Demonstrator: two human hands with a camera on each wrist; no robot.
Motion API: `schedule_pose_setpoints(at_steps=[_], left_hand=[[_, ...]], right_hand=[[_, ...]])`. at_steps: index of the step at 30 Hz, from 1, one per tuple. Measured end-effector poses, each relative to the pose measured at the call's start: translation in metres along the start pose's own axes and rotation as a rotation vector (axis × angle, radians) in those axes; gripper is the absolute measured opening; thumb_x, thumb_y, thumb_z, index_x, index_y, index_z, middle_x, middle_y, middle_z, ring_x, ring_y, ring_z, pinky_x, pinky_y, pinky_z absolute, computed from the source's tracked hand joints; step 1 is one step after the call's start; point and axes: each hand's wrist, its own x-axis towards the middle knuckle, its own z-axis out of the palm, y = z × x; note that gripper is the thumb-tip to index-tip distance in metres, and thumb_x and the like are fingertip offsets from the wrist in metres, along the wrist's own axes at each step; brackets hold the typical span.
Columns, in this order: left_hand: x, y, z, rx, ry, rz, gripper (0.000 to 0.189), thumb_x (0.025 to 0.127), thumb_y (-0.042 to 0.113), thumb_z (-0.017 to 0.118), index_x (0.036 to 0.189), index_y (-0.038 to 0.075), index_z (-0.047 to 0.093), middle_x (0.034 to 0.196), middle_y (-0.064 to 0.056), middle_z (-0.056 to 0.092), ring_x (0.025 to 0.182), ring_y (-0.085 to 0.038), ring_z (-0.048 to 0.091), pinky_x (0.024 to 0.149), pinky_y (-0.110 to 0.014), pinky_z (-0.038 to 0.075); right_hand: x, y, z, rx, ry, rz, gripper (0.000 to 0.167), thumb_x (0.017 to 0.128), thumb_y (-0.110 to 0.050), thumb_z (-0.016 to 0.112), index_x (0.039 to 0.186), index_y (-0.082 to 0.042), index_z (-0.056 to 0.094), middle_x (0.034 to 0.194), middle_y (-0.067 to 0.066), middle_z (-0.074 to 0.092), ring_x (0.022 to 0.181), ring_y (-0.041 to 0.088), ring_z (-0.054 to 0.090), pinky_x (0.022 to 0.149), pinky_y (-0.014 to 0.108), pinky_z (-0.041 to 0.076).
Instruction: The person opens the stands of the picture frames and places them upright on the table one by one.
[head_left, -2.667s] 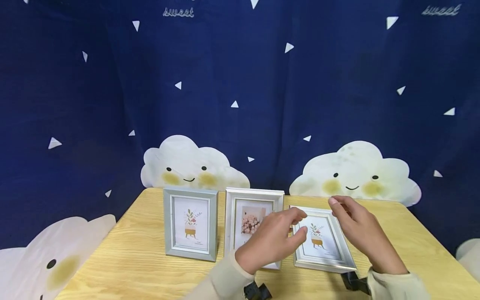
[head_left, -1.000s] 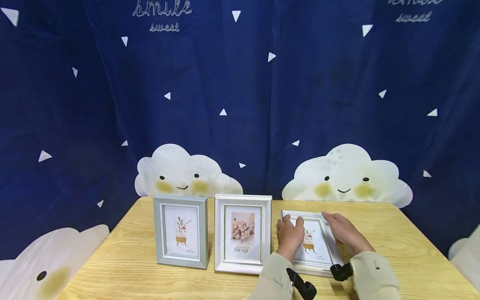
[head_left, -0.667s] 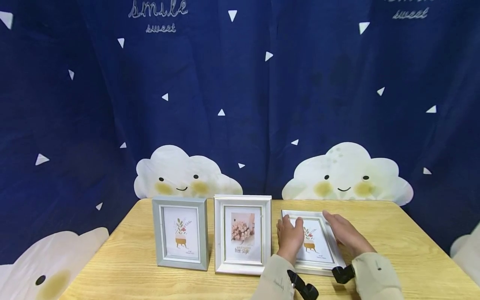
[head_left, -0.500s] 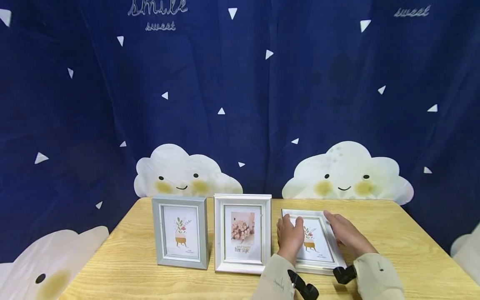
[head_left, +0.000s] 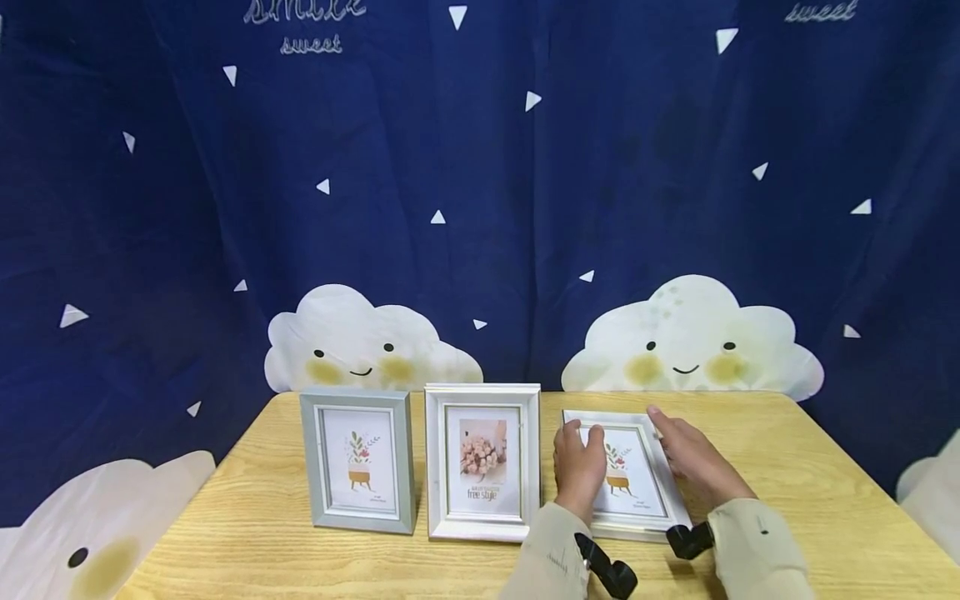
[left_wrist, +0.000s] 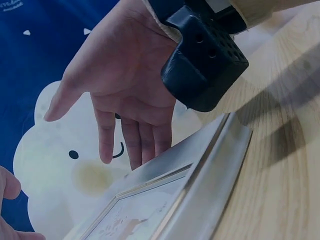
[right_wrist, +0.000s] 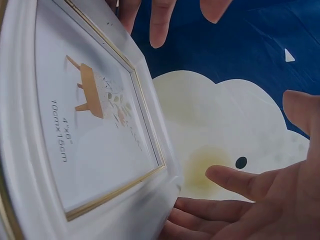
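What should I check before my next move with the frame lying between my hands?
1. Hand placement: ok, the lying frame is between your left hand and right hand.
2. Picture side: ok, the print faces up.
3. Grip: not ok, the visible fingers look straight, not wrapped round it.
4. Firm contact on both edges: cannot tell.
5. Neighbour clearance: ok, table shows between it and the white frame.
6. Grey-blue frame upright: ok.
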Motion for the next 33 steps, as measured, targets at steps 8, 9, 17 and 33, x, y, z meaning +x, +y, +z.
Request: schedule_pose_setpoints(at_steps=[8, 9, 17, 33], left_hand=[[0.004, 0.009, -0.002, -0.022, 0.058, 0.016, 0.039, 0.086, 0.027, 0.056, 0.122, 0.011, 0.058, 0.125, -0.014, 0.054, 0.109, -0.034, 0.053, 0.092, -0.049, 0.041], [0.005, 0.01, -0.003, -0.02, 0.065, 0.024, 0.039, 0.085, 0.026, 0.056, 0.121, 0.011, 0.059, 0.124, -0.014, 0.055, 0.107, -0.034, 0.054, 0.09, -0.049, 0.041], [-0.003, 0.024, -0.008, -0.012, 0.074, 0.021, 0.034, 0.082, 0.025, 0.061, 0.114, 0.015, 0.06, 0.119, -0.012, 0.056, 0.099, -0.031, 0.056, 0.083, -0.048, 0.043], [-0.015, 0.045, -0.021, 0.032, 0.047, 0.07, 0.051, 0.078, 0.026, 0.065, 0.125, 0.011, 0.054, 0.115, -0.013, 0.054, 0.107, -0.033, 0.051, 0.088, -0.052, 0.04]], right_hand=[[0.055, 0.049, -0.013, 0.05, 0.043, -0.014, 0.109, 0.081, -0.083, 0.029, 0.151, -0.001, 0.016, 0.138, 0.036, 0.039, 0.124, 0.047, 0.045, 0.091, 0.051, 0.048], [0.06, 0.053, -0.015, 0.052, 0.049, -0.017, 0.109, 0.081, -0.084, 0.03, 0.152, -0.003, 0.015, 0.138, 0.035, 0.039, 0.123, 0.045, 0.046, 0.091, 0.05, 0.048], [0.005, 0.0, -0.02, 0.011, 0.045, -0.036, 0.108, 0.084, -0.08, 0.027, 0.149, 0.006, 0.016, 0.136, 0.035, 0.039, 0.124, 0.047, 0.043, 0.089, 0.047, 0.048], [-0.039, -0.046, -0.024, -0.079, 0.055, -0.089, 0.098, 0.092, -0.071, 0.017, 0.145, 0.011, 0.021, 0.133, 0.038, 0.043, 0.122, 0.048, 0.046, 0.097, 0.058, 0.038]])
